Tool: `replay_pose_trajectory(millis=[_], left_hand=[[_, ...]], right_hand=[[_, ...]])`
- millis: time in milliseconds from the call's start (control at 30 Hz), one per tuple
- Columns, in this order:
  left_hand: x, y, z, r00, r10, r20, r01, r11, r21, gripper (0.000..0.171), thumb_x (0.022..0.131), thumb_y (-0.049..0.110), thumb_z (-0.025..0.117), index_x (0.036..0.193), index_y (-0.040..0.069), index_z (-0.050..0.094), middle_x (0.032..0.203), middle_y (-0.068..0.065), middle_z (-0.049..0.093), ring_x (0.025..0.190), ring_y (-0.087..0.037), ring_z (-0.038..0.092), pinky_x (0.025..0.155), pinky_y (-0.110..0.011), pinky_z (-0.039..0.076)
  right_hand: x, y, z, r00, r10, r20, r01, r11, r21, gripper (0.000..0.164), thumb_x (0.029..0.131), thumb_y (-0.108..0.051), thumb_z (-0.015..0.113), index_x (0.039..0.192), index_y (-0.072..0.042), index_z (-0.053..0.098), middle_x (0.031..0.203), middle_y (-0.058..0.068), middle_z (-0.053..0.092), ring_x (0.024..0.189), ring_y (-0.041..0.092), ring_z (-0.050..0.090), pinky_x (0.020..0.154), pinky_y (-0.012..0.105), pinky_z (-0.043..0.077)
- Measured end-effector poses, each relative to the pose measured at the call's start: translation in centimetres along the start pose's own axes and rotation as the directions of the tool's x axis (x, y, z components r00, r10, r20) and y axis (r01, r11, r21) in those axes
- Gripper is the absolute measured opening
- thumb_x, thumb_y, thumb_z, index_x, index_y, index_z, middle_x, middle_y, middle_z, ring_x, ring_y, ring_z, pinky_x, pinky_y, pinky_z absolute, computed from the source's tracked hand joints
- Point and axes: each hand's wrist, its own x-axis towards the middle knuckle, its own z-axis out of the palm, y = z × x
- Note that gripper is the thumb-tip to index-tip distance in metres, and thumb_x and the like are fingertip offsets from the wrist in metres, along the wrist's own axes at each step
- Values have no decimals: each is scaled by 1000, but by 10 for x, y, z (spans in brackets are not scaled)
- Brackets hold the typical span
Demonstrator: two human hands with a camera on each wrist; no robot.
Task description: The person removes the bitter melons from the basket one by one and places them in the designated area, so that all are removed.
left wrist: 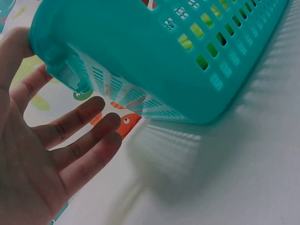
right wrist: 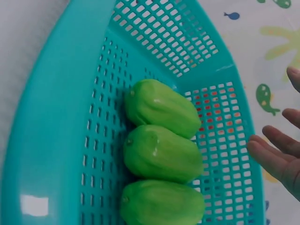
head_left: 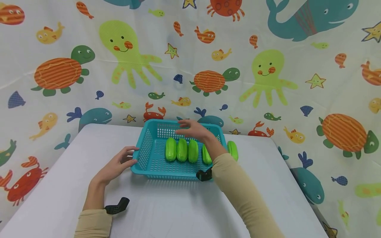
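Basket (head_left: 172, 174), centre frame, could skid if you bump it, rolling its green vegetables (head_left: 192, 151) — your left hand (head_left: 120, 161) and right hand (head_left: 194, 129) relaxed, gripping nothing.

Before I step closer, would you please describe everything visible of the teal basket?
The teal basket is rectangular, open-topped and plastic-looking, with a slotted floor, perforated walls and a smooth rim. It sits upright on the white table. At least four green squash-like vegetables rest inside; another lies outside its right end. The left grip touches its left rim; the right grip is near its far rim, contact unclear.
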Motion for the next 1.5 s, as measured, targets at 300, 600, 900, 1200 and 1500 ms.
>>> replay_pose_trajectory(millis=[300, 600, 900, 1200, 1500], left_hand=[[5, -3, -4, 1000, 4, 12, -4, 1000, -6, 59, 97, 38, 59, 148, 21, 34, 148, -26, 35, 134, -50, 36, 100, -69, 36], [11, -7, -8, 1000, 6, 24, -5, 1000, -22, 60, 97, 38, 59, 148, 22, 34, 150, -26, 33, 135, -50, 35, 100, -69, 35], [17, -10, -12, 999, 11, 38, -9, 999, -31, 60, 97, 37, 59, 148, 21, 33, 149, -26, 33, 134, -50, 35, 100, -68, 36], [23, -12, -16, 999, 24, 38, -23, 999, -27, 59, 97, 37, 59, 148, 21, 34, 149, -26, 33, 134, -50, 36, 100, -68, 37], [29, -16, -21, 998, 35, 52, -33, 999, -33, 59, 98, 37, 59, 148, 21, 34, 149, -26, 33, 134, -51, 36, 100, -68, 36]], right_hand=[[20, 5, 16, 996, 73, 42, -76, 993, 86, 66, 95, -19, 66, 152, -12, 34, 154, 19, 32, 136, 35, 41, 107, 50, 40], [31, 12, 27, 994, 110, 24, -110, 994, 9, 69, 91, -16, 71, 151, -15, 37, 154, 16, 35, 131, 36, 46, 104, 47, 43], [39, 17, 35, 986, 166, -10, -166, 984, -65, 71, 89, -21, 73, 151, -17, 38, 152, 14, 38, 126, 39, 51, 103, 48, 44], [45, 13, 36, 981, 192, -14, -192, 979, -71, 69, 89, -21, 74, 149, -16, 41, 151, 12, 40, 128, 34, 51, 98, 43, 49], [52, 13, 40, 978, 206, 37, -207, 978, 29, 68, 90, -17, 72, 149, -12, 40, 154, 15, 35, 132, 36, 45, 96, 45, 50]])
